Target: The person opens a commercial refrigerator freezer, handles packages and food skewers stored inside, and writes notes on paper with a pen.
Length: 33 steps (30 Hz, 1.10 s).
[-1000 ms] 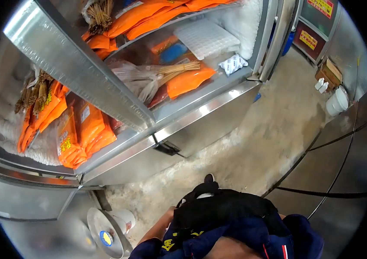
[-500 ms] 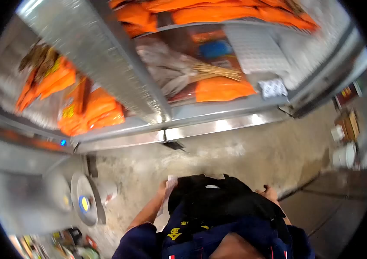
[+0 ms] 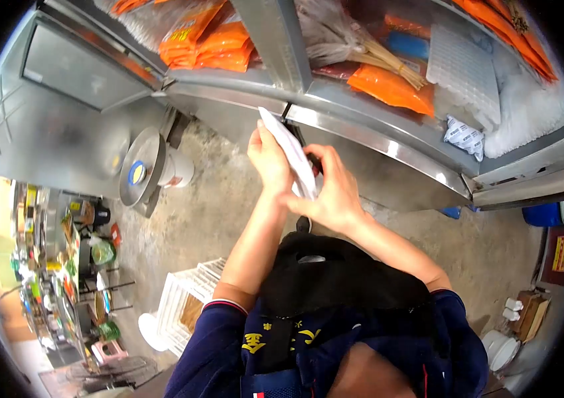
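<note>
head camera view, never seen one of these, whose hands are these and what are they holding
No machine here: these are a person's bare hands, seen by a camera worn on their head, looking forward and down. The left hand holds a white sheet, probably paper. The right hand is close beside it, with a small dark object at its fingers, too unclear to name. Beyond is an open metal cabinet with frost inside; on its shelf lie an orange packet, thin sticks and a white tray.
</note>
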Tool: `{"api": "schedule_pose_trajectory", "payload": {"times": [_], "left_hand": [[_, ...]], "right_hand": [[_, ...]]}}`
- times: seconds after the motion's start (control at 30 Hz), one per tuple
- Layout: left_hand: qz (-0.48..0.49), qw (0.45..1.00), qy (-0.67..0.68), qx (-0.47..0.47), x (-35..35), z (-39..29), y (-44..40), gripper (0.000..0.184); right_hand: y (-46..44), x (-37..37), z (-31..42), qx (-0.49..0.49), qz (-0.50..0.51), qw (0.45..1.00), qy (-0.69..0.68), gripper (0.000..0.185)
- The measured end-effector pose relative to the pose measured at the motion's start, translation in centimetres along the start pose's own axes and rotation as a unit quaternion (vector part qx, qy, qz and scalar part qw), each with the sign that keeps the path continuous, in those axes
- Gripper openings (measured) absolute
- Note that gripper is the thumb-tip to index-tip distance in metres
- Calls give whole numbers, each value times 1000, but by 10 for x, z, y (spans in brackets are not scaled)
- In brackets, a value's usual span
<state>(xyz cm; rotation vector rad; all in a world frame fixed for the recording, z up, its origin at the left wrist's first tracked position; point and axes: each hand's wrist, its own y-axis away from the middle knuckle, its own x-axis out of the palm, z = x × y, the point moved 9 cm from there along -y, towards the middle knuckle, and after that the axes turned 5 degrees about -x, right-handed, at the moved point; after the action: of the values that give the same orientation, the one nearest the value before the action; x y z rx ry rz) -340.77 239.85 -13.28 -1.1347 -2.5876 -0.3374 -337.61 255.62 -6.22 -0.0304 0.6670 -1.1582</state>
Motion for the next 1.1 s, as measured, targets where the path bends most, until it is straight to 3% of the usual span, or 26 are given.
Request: {"api": "schedule_pose_trajectory", "payload": {"times": [0.03, 0.07, 0.1, 0.13, 0.2, 0.23, 0.27, 0.33, 0.4, 0.47, 0.53, 0.63, 0.67, 0.73, 0.8, 0.83, 0.87, 0.93, 1.0, 1.03, 1.1], "left_hand": [[-16, 999, -8, -40, -11, 8, 8, 34], [-29, 999, -36, -4, -20, 1, 14, 35], [-8, 1000, -23, -8, -26, 0, 19, 40], [16, 1000, -7, -13, -32, -2, 24, 45], [113, 985, 34, -129, -39, -3, 36, 54], [197, 964, 29, -178, -40, -6, 49, 62], [220, 949, 57, -220, -45, -3, 57, 62], [256, 911, 116, -303, -54, 0, 73, 63], [199, 925, 140, -291, -68, -5, 76, 53], [193, 924, 118, -308, -80, -8, 75, 49], [171, 919, 183, -305, -99, -18, 65, 44], [185, 925, 188, -272, -114, -41, 54, 43], [163, 932, 174, -273, -118, -45, 56, 43], [126, 944, 143, -269, -120, -53, 55, 43], [167, 938, 171, -250, -113, -61, 52, 42], [186, 934, 185, -242, -110, -63, 52, 42], [184, 935, 182, -243, -109, -64, 52, 41], [179, 937, 175, -243, -108, -67, 51, 39], [189, 937, 161, -247, -106, -69, 53, 39], [195, 936, 153, -251, -105, -68, 54, 39], [207, 934, 150, -248, -101, -64, 53, 42]], "right_hand": [[3, 3, -8, 37, -25, 998, -48, 60], [6, 9, -18, 75, -50, 991, -95, 54], [6, 2, -14, 14, -113, 989, -98, 46], [8, 5, -24, 37, -105, 982, -155, 43], [7, 17, -54, 109, -67, 956, -263, 46], [9, 24, -53, 139, -26, 920, -365, 49], [7, 29, -47, 164, 14, 872, -461, 51], [8, 44, -39, 186, 75, 870, -450, 54], [11, 68, -26, 182, 150, 872, -428, 55], [9, 75, -29, 160, 134, 921, -330, 56], [2, 65, -27, 152, 111, 952, -243, 54], [-12, 29, -24, 132, -41, 952, -275, 25], [-15, 21, -8, 67, -67, 936, -339, 18], [-18, 30, 26, -7, 4, 926, -378, 17], [-14, 55, 66, -4, 101, 911, -399, 25], [-13, 70, 82, 74, 103, 853, -506, 39], [-14, 82, 90, 77, 152, 780, -602, 46], [-16, 91, 91, 94, 157, 754, -631, 49], [-16, 96, 87, 42, 162, 773, -613, 51], [-14, 96, 88, 58, 155, 822, -546, 54], [-16, 98, 85, 2, 138, 864, -485, 50]]}}
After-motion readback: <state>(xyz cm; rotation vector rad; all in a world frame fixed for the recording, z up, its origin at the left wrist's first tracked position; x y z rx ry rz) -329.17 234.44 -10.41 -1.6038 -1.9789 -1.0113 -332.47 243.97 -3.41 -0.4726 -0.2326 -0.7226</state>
